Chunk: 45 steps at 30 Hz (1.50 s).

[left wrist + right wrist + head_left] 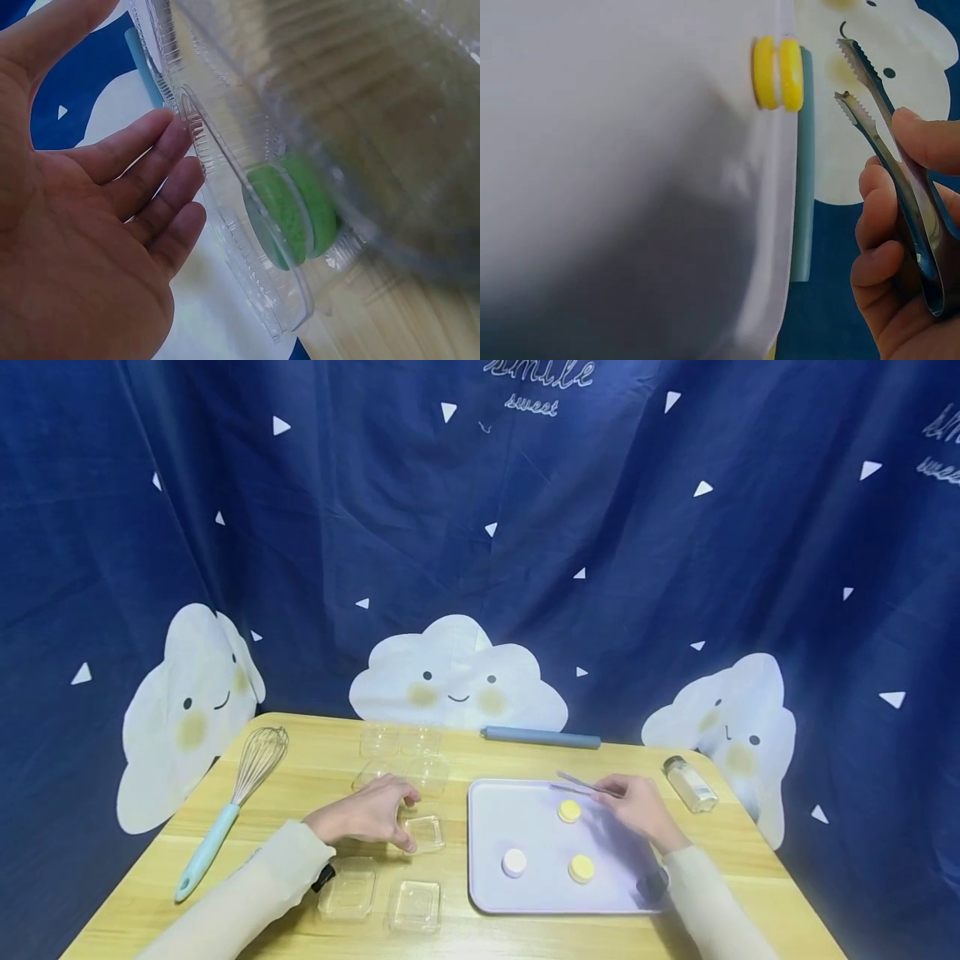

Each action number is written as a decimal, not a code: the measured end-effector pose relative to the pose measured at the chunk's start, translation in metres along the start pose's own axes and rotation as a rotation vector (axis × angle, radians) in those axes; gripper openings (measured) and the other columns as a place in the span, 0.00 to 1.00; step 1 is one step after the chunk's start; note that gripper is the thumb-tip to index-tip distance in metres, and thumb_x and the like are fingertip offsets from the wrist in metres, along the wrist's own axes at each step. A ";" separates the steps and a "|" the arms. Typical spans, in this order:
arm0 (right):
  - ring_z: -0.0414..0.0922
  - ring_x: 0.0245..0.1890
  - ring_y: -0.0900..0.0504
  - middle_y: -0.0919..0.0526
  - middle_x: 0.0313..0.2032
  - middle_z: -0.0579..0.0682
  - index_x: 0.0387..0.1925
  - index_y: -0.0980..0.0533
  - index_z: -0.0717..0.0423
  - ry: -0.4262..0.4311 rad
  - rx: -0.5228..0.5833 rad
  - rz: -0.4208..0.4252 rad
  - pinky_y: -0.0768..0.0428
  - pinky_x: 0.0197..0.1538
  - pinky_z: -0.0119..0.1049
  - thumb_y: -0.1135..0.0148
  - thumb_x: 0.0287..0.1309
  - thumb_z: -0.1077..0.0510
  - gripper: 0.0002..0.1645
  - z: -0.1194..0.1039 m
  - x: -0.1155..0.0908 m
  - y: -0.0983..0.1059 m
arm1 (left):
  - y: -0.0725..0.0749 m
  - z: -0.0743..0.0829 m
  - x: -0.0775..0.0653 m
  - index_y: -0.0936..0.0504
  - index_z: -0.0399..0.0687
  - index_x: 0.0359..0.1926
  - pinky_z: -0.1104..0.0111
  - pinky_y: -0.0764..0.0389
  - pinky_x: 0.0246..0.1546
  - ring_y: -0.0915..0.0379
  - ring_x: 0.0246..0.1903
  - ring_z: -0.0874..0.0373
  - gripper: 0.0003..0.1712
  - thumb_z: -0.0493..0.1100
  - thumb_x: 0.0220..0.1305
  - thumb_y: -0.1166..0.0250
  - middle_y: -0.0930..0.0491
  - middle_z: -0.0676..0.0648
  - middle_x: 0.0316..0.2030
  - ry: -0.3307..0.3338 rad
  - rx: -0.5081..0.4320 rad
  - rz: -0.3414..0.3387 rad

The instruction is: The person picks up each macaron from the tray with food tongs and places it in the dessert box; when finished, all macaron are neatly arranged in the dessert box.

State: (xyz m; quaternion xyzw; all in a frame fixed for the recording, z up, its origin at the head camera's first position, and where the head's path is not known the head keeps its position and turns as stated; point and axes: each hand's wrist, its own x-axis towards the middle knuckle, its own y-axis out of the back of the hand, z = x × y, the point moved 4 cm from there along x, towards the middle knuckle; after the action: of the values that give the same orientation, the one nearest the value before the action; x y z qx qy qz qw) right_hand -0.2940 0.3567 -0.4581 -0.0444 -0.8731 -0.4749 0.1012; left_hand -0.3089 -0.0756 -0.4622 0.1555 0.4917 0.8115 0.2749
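Observation:
My left hand [367,814] is at the middle of the table beside a small clear plastic box [425,833], its thumb and fingers spread apart. In the left wrist view its fingers are loosely extended by the rim of a clear plastic box, where a green macaron [283,214] shows through the plastic. Whether the fingertips touch the rim I cannot tell. My right hand [637,810] holds metal tongs [904,169] with serrated tips apart and nothing between them. Below them, the lilac tray [540,897] bears two yellow macarons, one farther back [569,812] and one nearer [581,868], plus a whitish macaron [514,862].
More clear boxes stand at the front, one left [347,889] and one right [416,906], with others at the back [401,741]. A whisk [225,818] lies left, a blue rod [540,737] along the back edge, and a dark-capped jar [692,785] at right.

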 end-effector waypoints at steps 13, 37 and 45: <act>0.53 0.49 0.13 0.09 0.41 0.47 0.38 0.13 0.45 -0.042 -0.038 -0.045 0.18 0.58 0.55 0.28 0.57 0.52 0.07 0.011 -0.014 -0.006 | -0.002 -0.002 0.001 0.19 0.39 0.56 0.44 0.27 0.63 0.27 0.57 0.48 0.43 0.55 0.39 0.17 0.17 0.46 0.50 -0.014 0.014 0.000; 0.51 0.43 0.11 0.09 0.36 0.47 0.35 0.12 0.49 0.020 -0.168 -0.129 0.15 0.52 0.51 0.27 0.55 0.54 0.06 0.009 -0.024 0.001 | -0.002 -0.002 0.003 0.21 0.38 0.60 0.44 0.26 0.66 0.29 0.60 0.46 0.45 0.54 0.42 0.18 0.19 0.44 0.56 0.012 -0.010 -0.005; 0.52 0.44 0.11 0.09 0.36 0.46 0.35 0.13 0.48 0.063 -0.194 -0.118 0.15 0.54 0.52 0.28 0.55 0.55 0.05 0.009 -0.024 0.000 | -0.003 -0.003 0.004 0.20 0.39 0.59 0.43 0.26 0.66 0.29 0.61 0.46 0.43 0.54 0.43 0.18 0.20 0.43 0.57 0.000 -0.022 -0.010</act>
State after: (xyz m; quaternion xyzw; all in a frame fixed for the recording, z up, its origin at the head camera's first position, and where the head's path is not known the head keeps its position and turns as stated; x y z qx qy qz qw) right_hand -0.2717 0.3652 -0.4680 0.0126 -0.8204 -0.5635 0.0958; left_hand -0.3123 -0.0742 -0.4659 0.1500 0.4833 0.8156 0.2806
